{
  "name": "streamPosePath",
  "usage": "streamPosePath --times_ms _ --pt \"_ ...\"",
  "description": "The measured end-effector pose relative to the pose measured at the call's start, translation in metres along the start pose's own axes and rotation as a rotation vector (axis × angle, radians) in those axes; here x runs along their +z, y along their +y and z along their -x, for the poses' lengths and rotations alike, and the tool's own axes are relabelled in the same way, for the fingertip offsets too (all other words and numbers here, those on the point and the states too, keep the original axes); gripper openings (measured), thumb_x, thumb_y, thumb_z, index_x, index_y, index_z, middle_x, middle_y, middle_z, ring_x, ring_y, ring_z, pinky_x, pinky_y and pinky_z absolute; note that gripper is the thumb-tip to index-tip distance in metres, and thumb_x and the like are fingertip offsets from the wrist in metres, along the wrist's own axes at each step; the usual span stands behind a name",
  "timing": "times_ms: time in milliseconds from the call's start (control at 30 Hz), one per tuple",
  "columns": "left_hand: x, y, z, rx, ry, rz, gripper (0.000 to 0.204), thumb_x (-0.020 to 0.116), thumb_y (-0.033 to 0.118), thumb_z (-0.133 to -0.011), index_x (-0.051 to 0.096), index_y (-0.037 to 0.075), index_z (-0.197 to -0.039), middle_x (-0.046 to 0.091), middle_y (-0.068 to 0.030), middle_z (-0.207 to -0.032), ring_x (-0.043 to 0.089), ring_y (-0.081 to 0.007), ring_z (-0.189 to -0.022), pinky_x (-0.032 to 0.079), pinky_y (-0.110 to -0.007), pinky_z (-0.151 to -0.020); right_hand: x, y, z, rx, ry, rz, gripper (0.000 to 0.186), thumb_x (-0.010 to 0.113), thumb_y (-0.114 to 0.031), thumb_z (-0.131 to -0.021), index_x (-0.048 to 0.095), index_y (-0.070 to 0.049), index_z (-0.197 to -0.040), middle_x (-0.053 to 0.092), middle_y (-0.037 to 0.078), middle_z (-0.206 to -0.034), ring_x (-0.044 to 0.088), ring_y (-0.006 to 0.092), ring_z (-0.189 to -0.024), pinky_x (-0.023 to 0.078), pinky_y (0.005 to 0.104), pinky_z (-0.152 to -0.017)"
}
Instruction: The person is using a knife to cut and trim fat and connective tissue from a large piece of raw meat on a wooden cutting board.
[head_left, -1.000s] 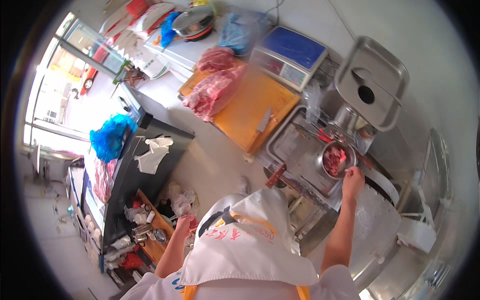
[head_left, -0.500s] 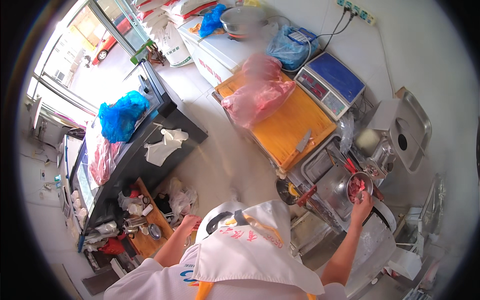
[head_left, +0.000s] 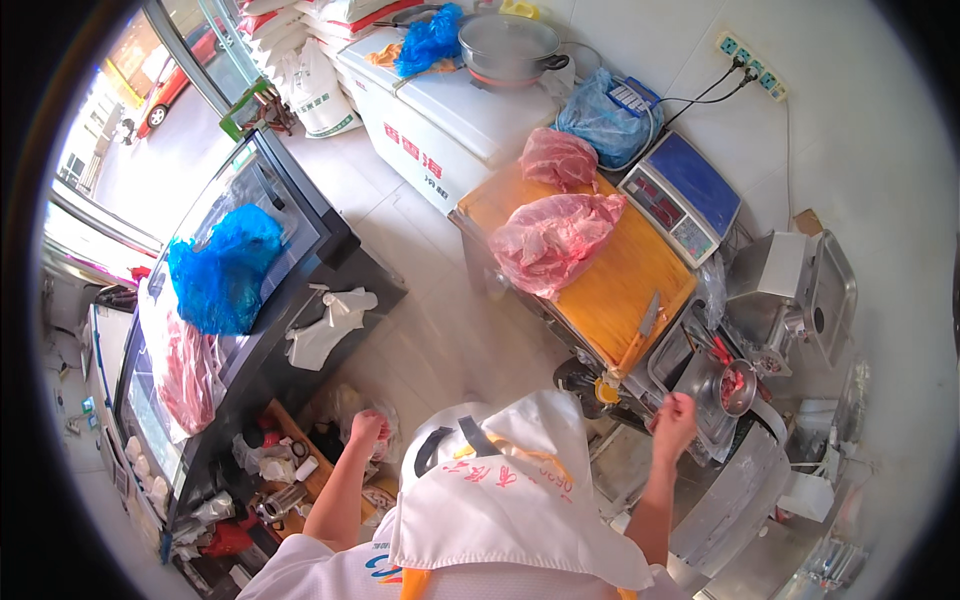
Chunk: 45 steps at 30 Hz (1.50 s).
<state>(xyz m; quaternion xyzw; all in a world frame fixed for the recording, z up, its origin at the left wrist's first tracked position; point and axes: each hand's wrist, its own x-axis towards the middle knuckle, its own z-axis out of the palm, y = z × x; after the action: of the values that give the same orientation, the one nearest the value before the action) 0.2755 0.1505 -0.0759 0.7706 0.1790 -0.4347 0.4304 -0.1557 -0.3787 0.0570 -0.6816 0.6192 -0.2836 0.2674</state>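
My right hand (head_left: 676, 425) is closed, fingers curled together, beside the metal bowl (head_left: 745, 401) and not touching it; anything inside the fingers is too small to make out. Pieces of cut red meat (head_left: 733, 383) lie in that bowl. My left hand (head_left: 369, 430) hangs in a loose fist over the floor on the left, with no object showing in it. On the wooden cutting board (head_left: 632, 312) ahead rest a large raw meat piece (head_left: 555, 242), a smaller one (head_left: 559, 160) behind it, and a knife (head_left: 648, 315) near the right edge.
A blue-topped scale (head_left: 685, 190) and a steel meat grinder (head_left: 790, 325) stand right of the board. Behind it is a white chest freezer (head_left: 430, 125) carrying a lidded pan (head_left: 509, 50). At left, a display counter (head_left: 330, 240) holds a blue plastic bag (head_left: 228, 270) and more meat (head_left: 185, 375).
My right hand has come out of the bowl and moved left, away from the meat pieces. The left hand has risen slightly, and the whole view has shifted.
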Motion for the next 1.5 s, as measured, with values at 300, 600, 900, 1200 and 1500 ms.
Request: streamPosePath --times_ms 300,600,900,1200,1500 --pt "0.075 0.175 -0.036 0.22 -0.255 0.039 0.025 0.071 0.02 -0.104 0.075 0.001 -0.118 0.077 -0.0084 -0.099 0.074 -0.0174 -0.085 0.061 -0.033 -0.074 0.136 -0.14 -0.024 0.084 -0.382 -0.377 0.024 0.073 -0.02 -0.109 0.072 0.0 -0.123 0.076 0.006 -0.102 0.072 0.0134 -0.082 0.06 0.0273 -0.078" --pt "0.167 0.368 -0.022 0.465 -0.397 -0.062 0.034 0.076 0.023 -0.106 0.07 0.0 -0.13 0.076 -0.0088 -0.113 0.073 -0.0198 -0.107 0.059 -0.035 -0.092 0.269 -0.222 -0.109 0.487 -0.334 -0.687 0.071 0.072 -0.057 -0.105 0.062 0.004 -0.141 0.069 0.012 -0.135 0.067 0.0222 -0.119 0.053 0.0402 -0.106" --pt "0.267 0.471 -0.044 0.381 -0.576 -0.193 0.07 0.084 0.025 -0.099 0.05 -0.006 -0.152 0.071 -0.0182 -0.126 0.076 -0.0225 -0.104 0.062 -0.036 -0.086 0.278 -0.275 -0.136 0.758 -0.346 -0.817 0.072 0.089 -0.049 -0.092 0.073 0.009 -0.13 0.073 0.013 -0.136 0.064 0.0205 -0.126 0.048 0.036 -0.108" --pt "0.292 0.515 -0.067 -0.15 -0.845 -0.194 0.038 0.088 0.025 -0.091 0.079 -0.002 -0.116 0.08 -0.0142 -0.099 0.08 -0.0212 -0.08 0.062 -0.033 -0.061 0.308 -0.291 -0.142 0.967 -0.274 -1.0 0.074 0.096 -0.033 -0.087 0.066 0.001 -0.145 0.073 0.011 -0.133 0.068 0.0207 -0.119 0.053 0.037 -0.102" --pt "0.3 0.555 -0.029 -0.109 -0.913 -0.211 0.05 0.088 0.016 -0.089 0.07 -0.002 -0.132 0.079 -0.0114 -0.116 0.079 -0.0238 -0.1 0.064 -0.034 -0.076 0.292 -0.286 -0.142 0.863 -0.311 -1.056 0.053 0.092 -0.016 -0.087 0.065 0.003 -0.128 0.073 0.013 -0.117 0.074 0.0214 -0.099 0.063 0.0371 -0.082"
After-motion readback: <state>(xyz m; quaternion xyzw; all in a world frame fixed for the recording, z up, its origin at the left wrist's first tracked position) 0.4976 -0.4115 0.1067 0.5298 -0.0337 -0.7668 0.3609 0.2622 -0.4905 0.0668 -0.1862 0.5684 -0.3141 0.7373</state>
